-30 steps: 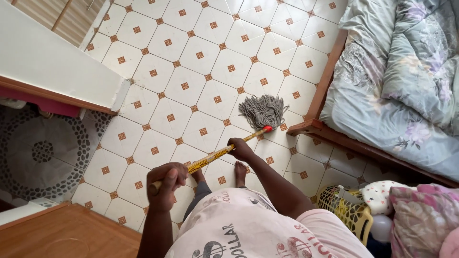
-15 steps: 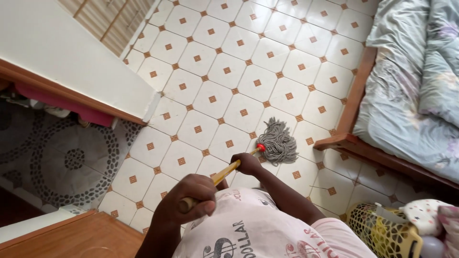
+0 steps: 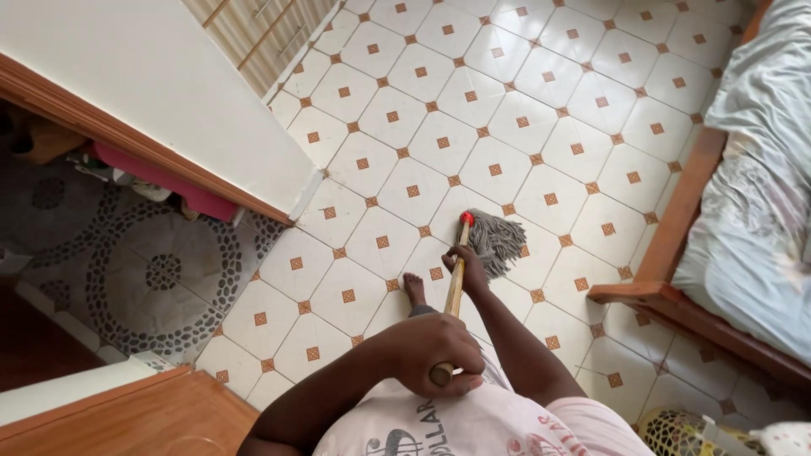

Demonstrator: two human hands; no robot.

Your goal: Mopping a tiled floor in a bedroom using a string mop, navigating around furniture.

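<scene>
I hold a mop with a yellow wooden handle (image 3: 455, 287) in both hands. My left hand (image 3: 434, 353) is closed around the top end of the handle, close to my chest. My right hand (image 3: 468, 268) grips the handle lower down, just behind the red collar. The grey string mop head (image 3: 498, 238) lies spread on the white floor tiles with brown diamonds (image 3: 473, 127), right of the handle. My bare foot (image 3: 414, 289) stands beside the handle.
A wooden bed frame (image 3: 676, 245) with pale floral bedding (image 3: 752, 194) is at the right. A white wall (image 3: 144, 93) with wooden trim runs at the left, with a pebble-patterned floor (image 3: 127, 262) beyond it. A wooden surface (image 3: 135, 422) is bottom left, a yellow basket (image 3: 684, 432) bottom right.
The mop head has swept left, away from the bed corner, and the handle now stands nearly upright in view. My left hand has moved right, over my chest. The view has shifted leftwards.
</scene>
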